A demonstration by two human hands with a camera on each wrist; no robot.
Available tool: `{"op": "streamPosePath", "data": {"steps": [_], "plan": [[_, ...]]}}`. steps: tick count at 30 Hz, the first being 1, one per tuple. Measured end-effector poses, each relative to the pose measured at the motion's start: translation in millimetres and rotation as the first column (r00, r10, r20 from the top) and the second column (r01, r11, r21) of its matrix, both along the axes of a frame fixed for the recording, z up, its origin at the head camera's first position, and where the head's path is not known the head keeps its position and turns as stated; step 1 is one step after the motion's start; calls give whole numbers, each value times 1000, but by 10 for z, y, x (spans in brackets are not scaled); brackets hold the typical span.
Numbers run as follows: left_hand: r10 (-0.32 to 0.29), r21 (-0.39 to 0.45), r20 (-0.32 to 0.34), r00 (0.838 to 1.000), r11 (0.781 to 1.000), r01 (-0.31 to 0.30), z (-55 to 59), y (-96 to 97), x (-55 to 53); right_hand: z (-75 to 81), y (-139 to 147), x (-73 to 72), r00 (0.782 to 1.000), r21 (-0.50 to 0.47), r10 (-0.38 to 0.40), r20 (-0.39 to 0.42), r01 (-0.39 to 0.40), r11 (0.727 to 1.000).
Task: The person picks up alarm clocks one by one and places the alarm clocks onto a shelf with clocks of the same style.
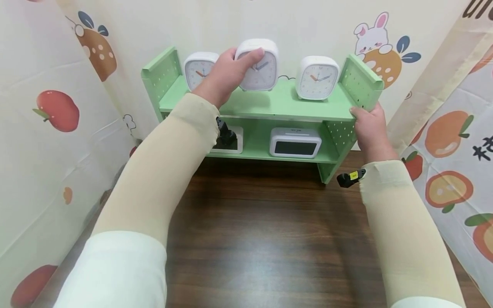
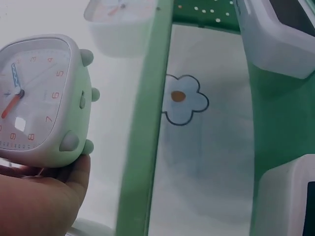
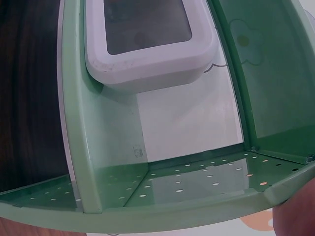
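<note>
My left hand (image 1: 227,76) grips a white square alarm clock (image 1: 266,72), its thumb over the front edge. This clock is held just above the top shelf (image 1: 265,102) of a green rack. In the left wrist view, the clock (image 2: 61,118) shows its small feet, with fingers (image 2: 78,179) against its side. On the rack's perforated right end panel (image 1: 360,83), my right hand (image 1: 371,128) holds the front edge; the right wrist view shows only a bit of that hand (image 3: 298,211). Similar clocks stand at the left (image 1: 198,68) and right (image 1: 317,79) of the top shelf.
On the lower shelf, a white digital clock (image 1: 295,143) with a dark screen sits right of centre. Another dark-screened one (image 1: 239,141) is partly hidden by my left wrist camera. Dark wooden floor (image 1: 254,239) lies in front; printed curtains (image 1: 308,25) hang behind and beside the rack.
</note>
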State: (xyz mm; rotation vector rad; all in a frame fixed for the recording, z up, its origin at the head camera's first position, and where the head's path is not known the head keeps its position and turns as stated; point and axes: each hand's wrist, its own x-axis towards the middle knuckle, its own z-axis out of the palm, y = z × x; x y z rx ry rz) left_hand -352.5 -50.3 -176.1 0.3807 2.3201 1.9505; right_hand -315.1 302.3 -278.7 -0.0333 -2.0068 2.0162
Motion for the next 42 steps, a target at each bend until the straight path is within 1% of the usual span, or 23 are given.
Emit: {"op": "streamPosePath", "data": {"steps": [4,7,9,12,16,19,25,30,35,38,42], "plan": [[12,-52,33,999,999,-10,-48,-5,-39,3,-8,7,1000,3,11,-4,-11,1000],[14,-119,42,999,993,-9,-90,12,-63,6,-19,4,1000,2,12,-10,-12,1000],[10,-142,46,999,990,-4,-119,43,-84,6,-24,1,1000,-1,8,-16,-8,1000],[-7,-119,62,998,993,14,-157,109,-124,3,-23,-2,1000,0,-4,-19,4,1000],[-7,-93,97,995,996,16,-191,180,-189,1,-15,-2,1000,1,-13,-20,13,1000],[11,-112,107,994,994,1,-200,197,-229,8,-10,-5,1000,0,-7,-22,7,1000],[23,-144,111,994,990,-7,-194,197,-274,25,-6,-2,1000,0,-2,-7,2,1000],[29,-157,126,992,988,-9,-202,208,-271,17,-8,23,1000,15,-7,5,7,1000],[12,-193,109,994,981,10,-197,217,-245,13,-3,47,1000,6,-17,-6,17,1000],[31,-219,98,995,976,-9,-190,206,-189,13,-5,49,1000,-1,-7,-6,7,1000],[89,-286,77,993,956,-63,-198,181,-69,9,-13,36,1000,-1,-1,-4,1,1000]]}}
